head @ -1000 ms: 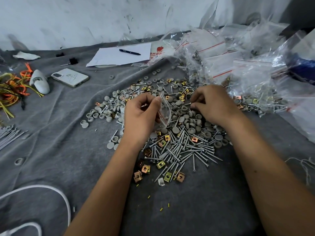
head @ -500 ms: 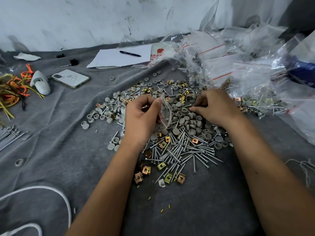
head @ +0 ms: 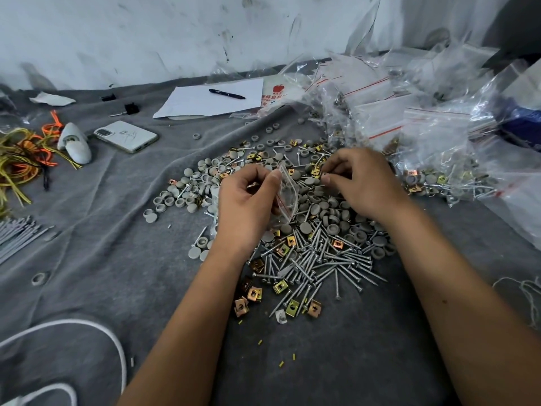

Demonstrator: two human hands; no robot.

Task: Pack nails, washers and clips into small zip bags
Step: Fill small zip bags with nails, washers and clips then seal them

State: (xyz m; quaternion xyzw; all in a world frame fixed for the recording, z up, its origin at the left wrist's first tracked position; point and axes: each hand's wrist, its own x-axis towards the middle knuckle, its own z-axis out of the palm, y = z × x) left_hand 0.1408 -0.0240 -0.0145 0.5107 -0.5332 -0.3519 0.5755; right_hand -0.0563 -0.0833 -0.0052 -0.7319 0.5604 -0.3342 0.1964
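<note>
My left hand (head: pixel 248 206) pinches a small clear zip bag (head: pixel 288 190) with a red seal line, held upright above the pile. My right hand (head: pixel 363 183) hovers just right of the bag with its fingertips pinched together at the far side of the pile; what they pinch is too small to tell. Under both hands lies a mixed heap: grey round washers (head: pixel 202 177), silver nails (head: pixel 316 259) and gold-coloured square clips (head: pixel 254 294).
Filled and empty zip bags (head: pixel 433 133) pile up at the right. A phone (head: pixel 126 136), a white paper sheet (head: pixel 210 101) with a pen (head: pixel 227 94), coloured ties (head: pixel 20 159), loose grey rods (head: pixel 17 238) and a white cord (head: pixel 96 332) lie on the grey cloth.
My right hand has moved a little toward the far side of the pile and its fingertips have closed together. The left hand still holds the bag in about the same place.
</note>
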